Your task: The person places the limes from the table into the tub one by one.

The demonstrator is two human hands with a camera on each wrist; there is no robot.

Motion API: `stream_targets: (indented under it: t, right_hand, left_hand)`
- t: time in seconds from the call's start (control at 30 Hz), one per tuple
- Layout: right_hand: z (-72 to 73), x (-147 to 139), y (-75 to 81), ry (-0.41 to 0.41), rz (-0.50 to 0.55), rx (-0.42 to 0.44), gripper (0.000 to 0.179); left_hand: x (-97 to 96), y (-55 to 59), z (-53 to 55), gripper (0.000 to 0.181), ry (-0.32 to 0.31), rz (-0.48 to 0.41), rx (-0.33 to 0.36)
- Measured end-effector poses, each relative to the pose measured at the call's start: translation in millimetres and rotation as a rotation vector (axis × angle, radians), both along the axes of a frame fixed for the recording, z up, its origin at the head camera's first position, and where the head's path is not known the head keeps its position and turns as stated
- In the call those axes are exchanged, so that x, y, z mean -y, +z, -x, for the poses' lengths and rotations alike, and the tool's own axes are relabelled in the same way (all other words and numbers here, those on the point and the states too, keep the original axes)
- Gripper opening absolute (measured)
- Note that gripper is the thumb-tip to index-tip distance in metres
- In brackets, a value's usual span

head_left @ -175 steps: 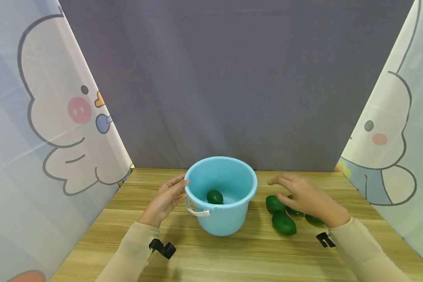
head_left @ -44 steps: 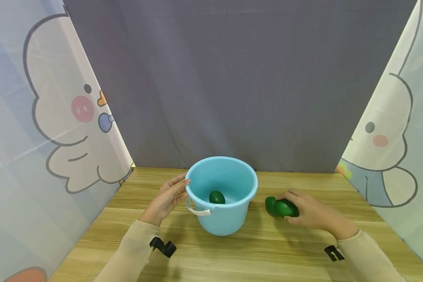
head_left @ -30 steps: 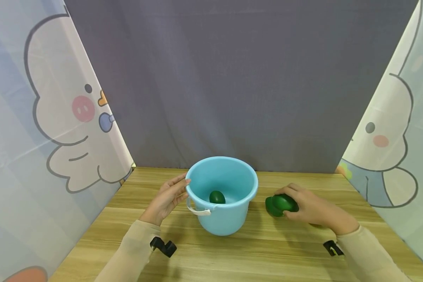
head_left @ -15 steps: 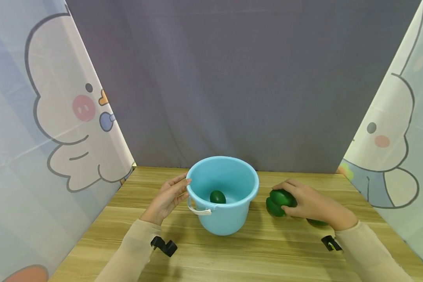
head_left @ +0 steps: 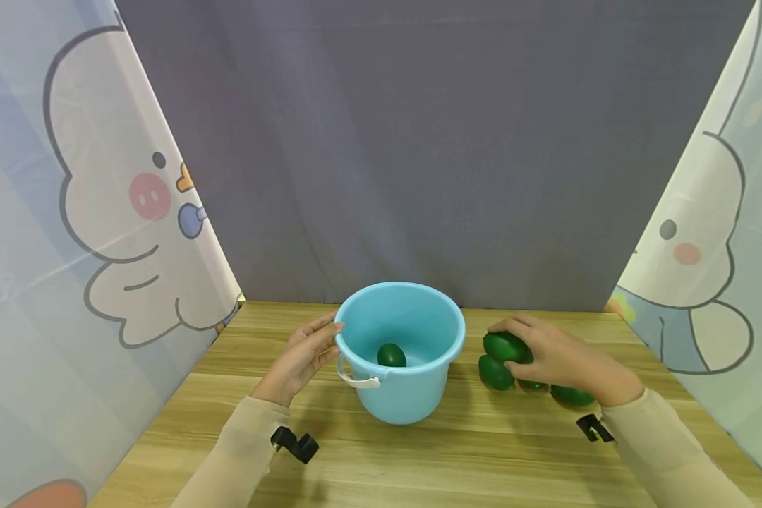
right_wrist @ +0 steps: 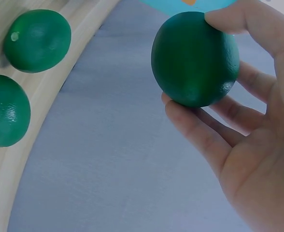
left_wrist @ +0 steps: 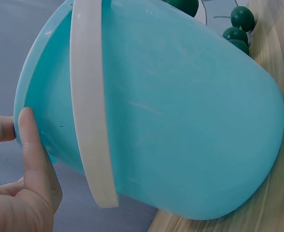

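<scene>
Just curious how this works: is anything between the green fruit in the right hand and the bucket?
Nothing visible stands between the green fruit in the right hand and the blue bucket; to go inside, it would probably have to clear the rim.

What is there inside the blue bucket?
One green fruit lies inside the blue bucket, whose near wall covers the closest part of the bottom, so I cannot see there.
</scene>
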State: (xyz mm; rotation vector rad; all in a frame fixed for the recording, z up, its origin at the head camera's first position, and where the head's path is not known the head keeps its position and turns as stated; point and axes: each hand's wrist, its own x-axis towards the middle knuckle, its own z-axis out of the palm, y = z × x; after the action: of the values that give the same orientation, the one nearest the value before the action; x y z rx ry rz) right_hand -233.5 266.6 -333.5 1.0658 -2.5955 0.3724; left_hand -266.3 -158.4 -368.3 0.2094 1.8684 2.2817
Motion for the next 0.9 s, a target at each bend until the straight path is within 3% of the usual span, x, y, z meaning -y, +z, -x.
stream_targets:
  t: [0.3, 0.6, 0.9]
  right_hand:
    - [1.8, 2, 4.9, -0.012, -0.032, -0.046, 0.051]
    - [6.1, 3, 10.9, 0.071, 0.002, -0.195, 0.053]
    - [8.9, 4, 17.0, 0.116, 0.012, -0.256, 0.052]
  left_hand:
    - [0.8, -1.2, -0.3, 0.063, -0.005, -0.003, 0.0]
    - [0.9, -0.2, -0.5, 0.062, -0.002, 0.003, -0.003]
    - [1.5, -0.7, -0.5, 0.062, -0.007, -0.002, -0.004]
